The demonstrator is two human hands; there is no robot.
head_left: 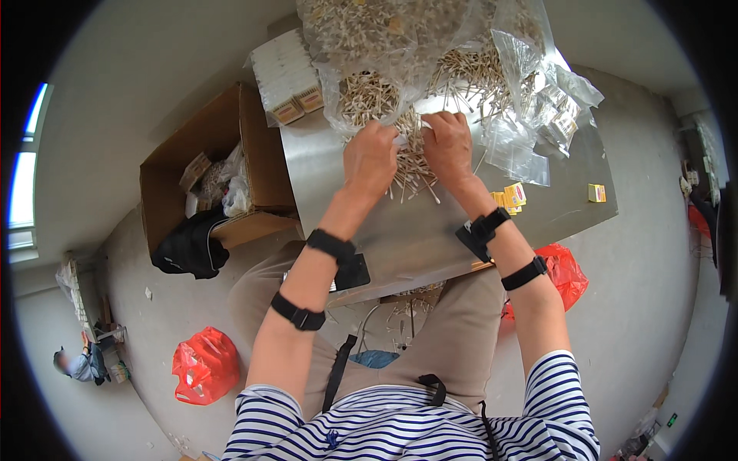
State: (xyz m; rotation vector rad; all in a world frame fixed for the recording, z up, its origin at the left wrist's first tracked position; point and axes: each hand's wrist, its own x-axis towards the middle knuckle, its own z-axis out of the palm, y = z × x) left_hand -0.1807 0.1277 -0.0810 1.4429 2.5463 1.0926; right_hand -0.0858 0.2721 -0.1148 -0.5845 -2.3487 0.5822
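Note:
Cotton swabs lie in a loose heap on the metal table, between and below my hands. My left hand is closed at the heap's left side, with a bit of white showing at its fingertips. Facing it, my right hand is also closed, fingers bent inward toward the swabs. What either one pinches is too small and too covered to name. Just beyond, a large clear plastic bag full of swabs lies with more swabs spilling out around it.
Clear plastic packets lie right of my hands. Small yellow boxes sit nearer the table's front edge. Wrapped box stacks stand at back left, beside an open cardboard carton. A red bag rests on the floor; another person sits far left.

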